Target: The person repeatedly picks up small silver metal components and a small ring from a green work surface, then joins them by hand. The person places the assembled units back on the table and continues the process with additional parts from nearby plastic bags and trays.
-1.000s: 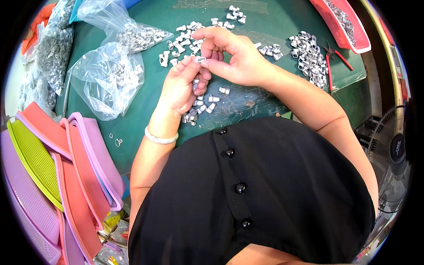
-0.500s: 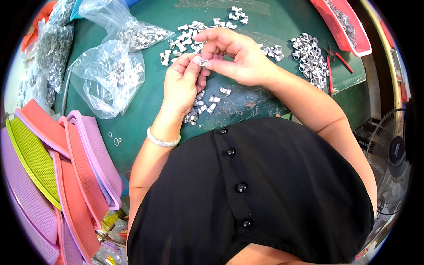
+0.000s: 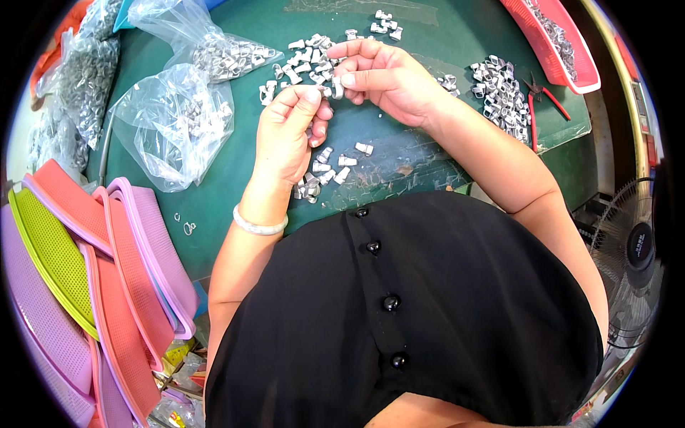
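My right hand (image 3: 392,82) is closed in a pinch on a small silver metal clasp (image 3: 337,87), held upright between thumb and fingers above the green table. Close beside it, my left hand (image 3: 289,128) has its fingers curled with the thumb pressed on the forefinger; what they hold, if anything, is hidden. Several similar clasps (image 3: 343,161) lie scattered near the table's front edge, by the left wrist. A looser group of clasps (image 3: 308,57) spreads beyond both hands.
Clear plastic bags (image 3: 175,128) of metal pieces lie at the left. A pile of clasps (image 3: 499,93), red-handled pliers (image 3: 534,107) and a pink basket (image 3: 589,75) are at the right. Stacked plastic baskets (image 3: 146,271) stand front left, a fan (image 3: 635,250) at far right.
My hands have come apart slightly. The right hand has drawn the clasp away from the left fingertips, turning it upright, while the left hand has shifted a little left.
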A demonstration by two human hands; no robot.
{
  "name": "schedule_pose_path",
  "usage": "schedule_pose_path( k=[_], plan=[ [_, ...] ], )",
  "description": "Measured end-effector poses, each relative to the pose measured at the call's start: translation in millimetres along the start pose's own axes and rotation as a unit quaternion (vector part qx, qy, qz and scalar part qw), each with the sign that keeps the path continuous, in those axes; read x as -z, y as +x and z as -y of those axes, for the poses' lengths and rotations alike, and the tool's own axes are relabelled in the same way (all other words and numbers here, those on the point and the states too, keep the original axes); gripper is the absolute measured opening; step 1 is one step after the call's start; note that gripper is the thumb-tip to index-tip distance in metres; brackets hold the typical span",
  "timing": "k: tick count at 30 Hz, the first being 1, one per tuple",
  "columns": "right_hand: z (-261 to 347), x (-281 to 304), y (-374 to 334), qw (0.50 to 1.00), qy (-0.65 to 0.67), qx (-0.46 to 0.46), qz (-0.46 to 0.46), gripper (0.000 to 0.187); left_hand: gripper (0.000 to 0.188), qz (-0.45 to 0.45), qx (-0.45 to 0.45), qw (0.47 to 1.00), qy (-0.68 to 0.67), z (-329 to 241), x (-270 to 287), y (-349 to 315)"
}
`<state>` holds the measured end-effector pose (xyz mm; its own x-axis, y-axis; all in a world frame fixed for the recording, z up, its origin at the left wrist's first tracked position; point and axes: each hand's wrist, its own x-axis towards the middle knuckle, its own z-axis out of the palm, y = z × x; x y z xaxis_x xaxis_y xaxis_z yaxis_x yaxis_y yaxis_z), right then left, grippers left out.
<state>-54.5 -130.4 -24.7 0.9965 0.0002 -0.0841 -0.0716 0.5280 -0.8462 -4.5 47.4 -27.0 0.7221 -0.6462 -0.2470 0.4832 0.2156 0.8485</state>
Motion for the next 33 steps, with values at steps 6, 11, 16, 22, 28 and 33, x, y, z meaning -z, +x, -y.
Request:
schedule_pose_path(
  k=[6, 11, 16, 22, 28, 33],
  plan=[
    [0, -1, -2, 0.997, -0.070, 0.038, 0.014, 0.037, 0.013, -0.012, -0.013, 1.000, -0.014, 1, 4, 2],
    [-3, -8, -8, 0.884, -0.384, 0.267, 0.017, 0.039, 0.014, 0.009, 0.006, 0.999, -0.049, -1, 7, 2],
    [-2, -14, -11, 0.812, -0.484, 0.326, 0.011, 0.043, 0.017, 0.044, -0.031, 0.995, -0.087, -3, 7, 2],
    [0, -17, -12, 0.770, -0.517, 0.373, 0.025, 0.044, 0.017, 0.039, -0.041, 0.995, -0.087, -1, 8, 2],
    [0, -17, -12, 0.769, -0.523, 0.367, 0.023, 0.045, 0.018, 0.044, -0.031, 0.995, -0.087, -2, 8, 1],
    [2, -18, -14, 0.773, -0.525, 0.355, 0.021, 0.046, 0.019, 0.041, -0.021, 0.995, -0.088, -1, 9, 1]
  ],
)
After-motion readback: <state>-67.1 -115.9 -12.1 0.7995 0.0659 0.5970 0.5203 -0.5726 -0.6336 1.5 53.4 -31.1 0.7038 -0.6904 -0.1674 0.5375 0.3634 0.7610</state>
